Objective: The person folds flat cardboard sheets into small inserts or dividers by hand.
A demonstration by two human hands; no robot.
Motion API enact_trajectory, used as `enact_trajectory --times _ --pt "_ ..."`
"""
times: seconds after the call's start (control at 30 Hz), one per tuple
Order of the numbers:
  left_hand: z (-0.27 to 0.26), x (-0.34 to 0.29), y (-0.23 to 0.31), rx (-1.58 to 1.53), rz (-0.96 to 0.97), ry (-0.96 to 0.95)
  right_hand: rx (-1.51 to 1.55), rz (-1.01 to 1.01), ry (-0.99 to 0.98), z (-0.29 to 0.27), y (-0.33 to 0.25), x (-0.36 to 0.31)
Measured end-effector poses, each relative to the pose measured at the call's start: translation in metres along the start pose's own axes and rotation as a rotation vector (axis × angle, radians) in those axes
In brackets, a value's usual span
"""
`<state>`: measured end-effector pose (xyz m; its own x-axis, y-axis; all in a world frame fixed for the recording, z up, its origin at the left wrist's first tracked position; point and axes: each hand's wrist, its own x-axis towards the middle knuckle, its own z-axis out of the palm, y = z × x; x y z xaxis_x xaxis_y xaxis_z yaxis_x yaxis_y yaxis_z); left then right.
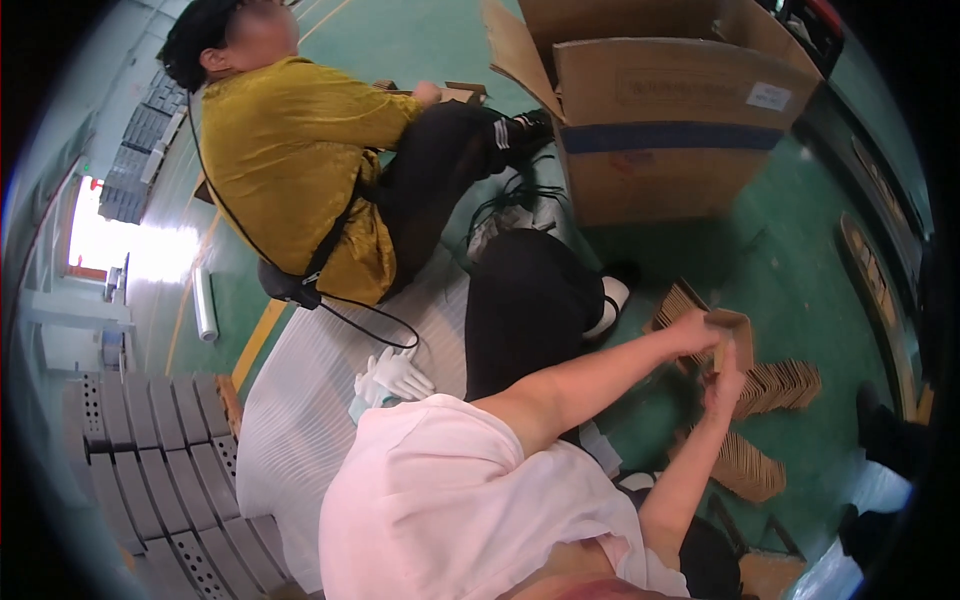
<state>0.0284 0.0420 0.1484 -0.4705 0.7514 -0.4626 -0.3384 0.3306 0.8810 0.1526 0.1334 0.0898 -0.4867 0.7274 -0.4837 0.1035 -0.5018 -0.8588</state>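
Observation:
A small folded piece of brown cardboard [740, 340] is held between my two hands, above the green floor. My left hand [690, 333] grips its near left side, fingers closed. Just below, my right hand [724, 386] has its fingers closed on the lower edge, with the thumb up against the inner face. Beside my right hand lies a fanned row of folded cardboard pieces [782, 388]. Another such row [742, 468] rests nearer to my right forearm. A third cluster of cardboard pieces [676, 304] stands just behind my left hand.
A large open carton [670, 150] with a blue band stands ahead. On the left a person in a mustard jacket [300, 150] sits, one hand by cardboard pieces. White gloves [398, 376] lie on pale foam sheeting [290, 420]. Grey metal parts [170, 450] are stacked at lower left.

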Motion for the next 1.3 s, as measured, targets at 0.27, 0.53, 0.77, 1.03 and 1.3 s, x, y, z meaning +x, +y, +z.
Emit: enact_trajectory --times 0.27,0.53,0.77,1.03,1.3 --pt "-0.036 0.031 -0.054 -0.03 -0.033 0.094 -0.641 -0.093 0.097 0.041 0.021 0.004" --pt "-0.021 0.031 -0.058 0.136 -0.305 0.141 -0.606 -0.306 0.168 0.019 0.041 0.0" --pt "-0.021 0.015 -0.082 0.266 -0.258 0.125 -0.826 -0.087 -0.193 -0.013 0.016 -0.004" --pt "-0.008 0.023 -0.135 0.616 -0.041 -0.018 -1.199 0.008 -0.207 -0.054 0.043 0.009" --pt "-0.032 0.038 -0.147 0.832 -0.19 -0.183 -1.324 -0.02 0.271 -0.083 0.057 0.025"
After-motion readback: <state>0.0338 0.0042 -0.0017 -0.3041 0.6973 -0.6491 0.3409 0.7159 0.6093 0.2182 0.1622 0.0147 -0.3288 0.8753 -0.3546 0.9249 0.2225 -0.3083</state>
